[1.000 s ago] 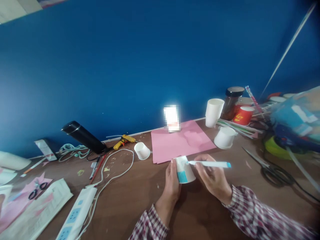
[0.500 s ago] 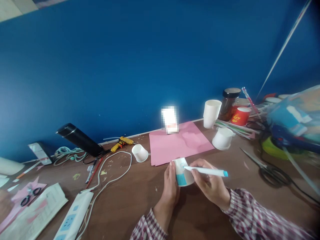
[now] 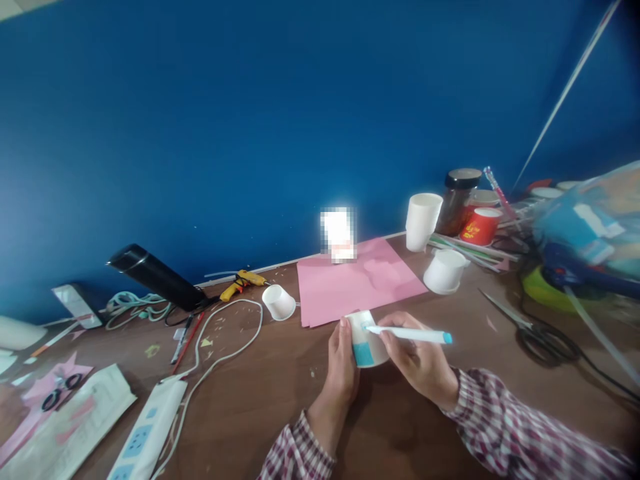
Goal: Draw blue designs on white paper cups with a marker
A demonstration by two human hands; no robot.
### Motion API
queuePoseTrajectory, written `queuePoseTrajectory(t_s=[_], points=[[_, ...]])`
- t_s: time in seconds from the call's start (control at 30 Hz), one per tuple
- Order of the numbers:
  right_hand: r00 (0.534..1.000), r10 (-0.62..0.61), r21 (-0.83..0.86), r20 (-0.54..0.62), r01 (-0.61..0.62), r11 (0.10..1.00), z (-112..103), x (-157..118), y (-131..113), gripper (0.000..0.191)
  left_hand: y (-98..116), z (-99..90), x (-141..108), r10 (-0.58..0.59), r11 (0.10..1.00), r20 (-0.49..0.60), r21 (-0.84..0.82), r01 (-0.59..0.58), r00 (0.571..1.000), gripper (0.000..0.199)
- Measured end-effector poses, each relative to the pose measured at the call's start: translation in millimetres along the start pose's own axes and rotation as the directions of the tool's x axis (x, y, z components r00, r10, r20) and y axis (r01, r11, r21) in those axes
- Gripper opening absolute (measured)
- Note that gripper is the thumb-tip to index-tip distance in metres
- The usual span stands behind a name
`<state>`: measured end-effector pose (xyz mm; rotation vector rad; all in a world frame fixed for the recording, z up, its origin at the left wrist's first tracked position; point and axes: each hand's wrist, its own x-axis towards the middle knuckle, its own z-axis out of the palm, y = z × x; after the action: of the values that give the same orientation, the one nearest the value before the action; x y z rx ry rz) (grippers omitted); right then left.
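My left hand (image 3: 343, 357) is wrapped round a white paper cup (image 3: 379, 355) from its left side. On the cup's wall is a solid blue patch, with a smaller blue mark above it. Pinched in my right hand (image 3: 417, 353) is a white felt-tip marker (image 3: 414, 335) with a light-blue end. Its tip meets the cup at the smaller blue mark. Just beyond the cup lie sheets of pink paper (image 3: 345, 293) on the brown table (image 3: 260, 407).
White paper cups (image 3: 279, 303) stand around the pink paper. Black-handled scissors (image 3: 543, 340) lie to the right, near a plastic bag (image 3: 600, 227). To the left are a yellow glue gun (image 3: 243, 283), a black flask (image 3: 155, 277) and a power strip (image 3: 147, 430) with its cord. Another person's hand (image 3: 11, 408) shows at the left edge.
The small upper mark on the cup has more blue in it, and the marker tip has shifted slightly left. The whole view has moved a little. Both hands keep their hold.
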<state>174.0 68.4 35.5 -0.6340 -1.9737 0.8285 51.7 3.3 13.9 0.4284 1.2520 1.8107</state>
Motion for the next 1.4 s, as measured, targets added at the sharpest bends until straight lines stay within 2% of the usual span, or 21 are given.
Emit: queuePoseTrajectory(t_s=[0.13, 0.7, 1.03, 1.4], points=[[1.000, -0.003, -0.007, 0.005, 0.003, 1.000, -0.6, 0.4, -0.3, 0.007, 1.4, 0.7, -0.5, -0.017, 1.000, 0.033, -0.003, 0.018, 0.999, 0.047], [0.999, 0.031, -0.006, 0.029, -0.031, 1.000, 0.4, 0.0, -0.5, 0.012, 0.7, 0.6, 0.2, 0.002, 0.999, 0.031, 0.045, -0.003, 1.000, 0.054], [0.999, 0.029, 0.000, 0.021, -0.029, 1.000, 0.2, 2.1, -2.2, 0.012, 1.9, 2.0, -1.5, -0.019, 1.000, 0.044, -0.017, 0.020, 0.999, 0.049], [1.000, 0.023, -0.019, 0.011, -0.023, 1.000, -0.3, 3.3, -5.4, 0.015, 1.1, 0.1, -2.2, 0.023, 0.999, 0.033, 0.035, -0.024, 0.999, 0.046]])
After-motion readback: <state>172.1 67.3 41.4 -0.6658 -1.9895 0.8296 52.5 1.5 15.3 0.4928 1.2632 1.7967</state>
